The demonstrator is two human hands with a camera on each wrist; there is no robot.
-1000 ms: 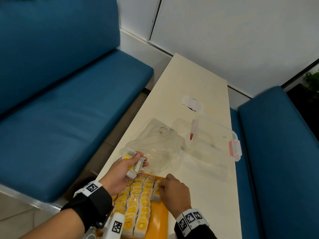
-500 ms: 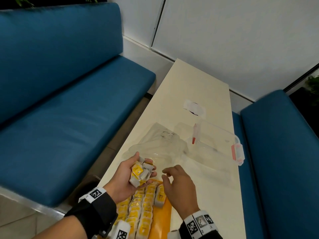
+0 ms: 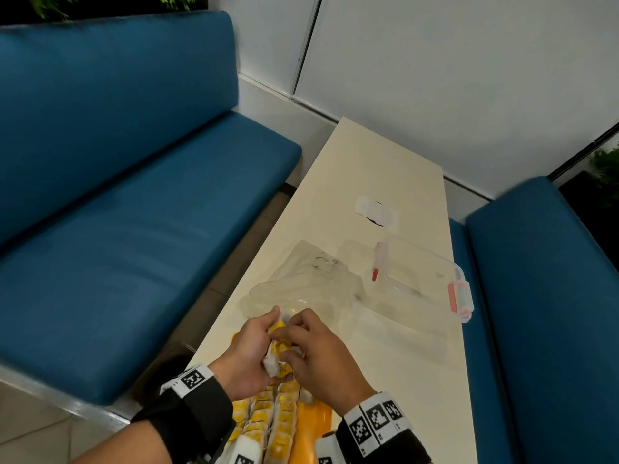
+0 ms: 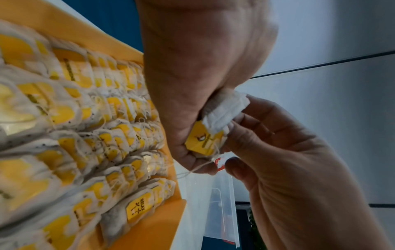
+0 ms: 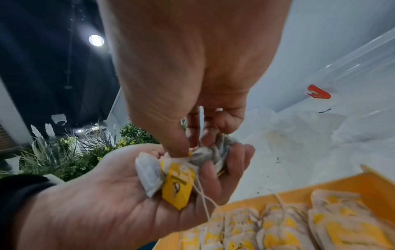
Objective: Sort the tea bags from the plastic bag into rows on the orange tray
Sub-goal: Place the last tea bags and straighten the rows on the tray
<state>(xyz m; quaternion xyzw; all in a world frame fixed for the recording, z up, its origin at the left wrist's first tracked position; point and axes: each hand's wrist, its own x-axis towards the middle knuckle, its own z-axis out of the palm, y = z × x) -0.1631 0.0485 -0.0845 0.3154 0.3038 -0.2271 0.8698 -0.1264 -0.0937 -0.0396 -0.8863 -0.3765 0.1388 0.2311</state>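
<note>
My left hand (image 3: 258, 346) (image 5: 119, 194) cups a small bundle of tea bags (image 3: 277, 354) (image 5: 149, 172) (image 4: 224, 110), white pouches with yellow tags and loose strings, just above the far end of the orange tray (image 3: 316, 420) (image 4: 149, 228) (image 5: 352, 184). My right hand (image 3: 311, 349) (image 5: 188, 143) (image 4: 245, 140) reaches into that bundle; its thumb and fingers pinch one bag. Rows of tea bags (image 3: 271, 420) (image 4: 85, 135) (image 5: 299, 228) fill the tray's left part. The clear plastic bag (image 3: 311, 279) (image 5: 288, 132) lies crumpled just beyond my hands.
A clear lidded container (image 3: 422, 279) with red clips lies right of the plastic bag on the narrow cream table (image 3: 385, 169). A small white wrapper (image 3: 376, 209) lies farther along it. Blue sofas (image 3: 134, 229) flank the table on both sides.
My right hand has left the tray's rows and come up to the bundle in my left hand, where it now pinches a bag. The left hand kept holding the bundle.
</note>
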